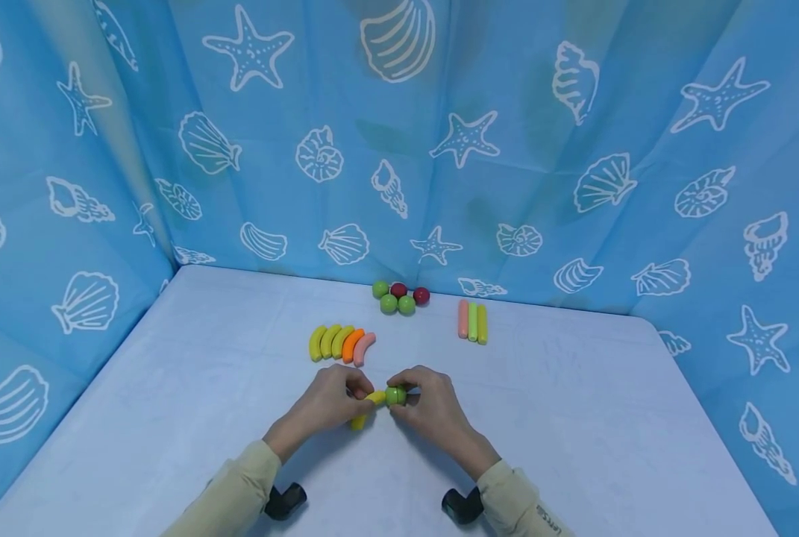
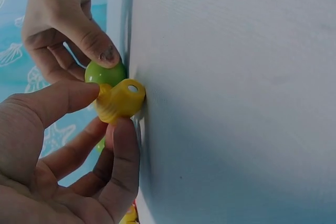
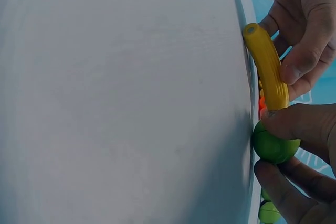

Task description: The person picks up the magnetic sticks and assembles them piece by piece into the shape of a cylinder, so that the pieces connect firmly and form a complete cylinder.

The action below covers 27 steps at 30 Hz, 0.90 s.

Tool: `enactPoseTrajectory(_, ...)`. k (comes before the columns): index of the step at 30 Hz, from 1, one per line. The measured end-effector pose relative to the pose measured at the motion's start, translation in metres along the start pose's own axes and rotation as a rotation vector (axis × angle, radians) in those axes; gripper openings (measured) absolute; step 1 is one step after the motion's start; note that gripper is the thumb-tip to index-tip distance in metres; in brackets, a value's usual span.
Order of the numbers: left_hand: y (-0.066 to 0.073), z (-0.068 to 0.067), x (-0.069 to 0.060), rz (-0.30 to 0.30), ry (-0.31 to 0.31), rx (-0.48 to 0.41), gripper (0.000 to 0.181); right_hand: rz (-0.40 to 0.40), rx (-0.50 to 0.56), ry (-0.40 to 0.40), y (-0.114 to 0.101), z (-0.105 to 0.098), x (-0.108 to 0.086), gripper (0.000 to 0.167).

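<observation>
Apparently early: one pairing in hand, much left apart.
Shows a curved, ridged yellow piece [image 3: 266, 61], pale-spotted at one end, pinched in left fingers [image 2: 125, 156], set against a glossy round green ball [image 3: 273, 144] gripped in right fingers [image 3: 284, 188], around the white worktop's [image 1: 574, 410] middle. Leaves untouched yellow, orange and pink curved pieces [image 1: 338, 343], green and red balls [image 1: 389, 303], three straight sticks [image 1: 473, 322].

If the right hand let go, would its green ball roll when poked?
Probably: the green ball is round, though the yellow piece right beside it might hinder that. It seems stiff, showing no dent where the right hand pinches it. Its shiny surface may feel slippery.
</observation>
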<state>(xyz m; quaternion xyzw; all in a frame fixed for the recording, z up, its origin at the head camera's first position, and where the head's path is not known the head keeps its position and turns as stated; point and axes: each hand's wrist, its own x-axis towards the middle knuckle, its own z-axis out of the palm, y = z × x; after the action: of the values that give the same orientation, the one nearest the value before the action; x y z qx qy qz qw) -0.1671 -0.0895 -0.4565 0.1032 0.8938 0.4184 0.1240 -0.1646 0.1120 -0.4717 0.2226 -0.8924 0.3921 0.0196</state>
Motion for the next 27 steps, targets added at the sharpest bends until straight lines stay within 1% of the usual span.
enactPoseTrajectory(6,0.0012,0.0002,0.0035,0.030,-0.004,0.008,0.015,-0.013,0.007,-0.017,0.0006,-0.0008,0.0004,0.032)
enactPoseTrajectory(10,0.0015,0.0007,0.0045,0.037,-0.011,0.000,0.014,-0.016,0.009,-0.022,0.0010,-0.0001,0.0008,0.032)
enactPoseTrajectory(18,-0.0011,0.0002,0.0022,0.011,-0.019,-0.005,0.013,-0.038,0.019,-0.034,0.0001,0.0012,0.0020,0.034)
enactPoseTrajectory(24,-0.0034,0.0008,-0.0002,0.004,-0.007,0.000,0.013,-0.059,0.020,-0.043,0.0006,0.0031,0.0033,0.034)
enactPoseTrajectory(27,-0.0043,0.0011,-0.0003,-0.001,0.001,0.000,0.013,-0.055,0.028,-0.052,0.0003,0.0038,0.0037,0.034)
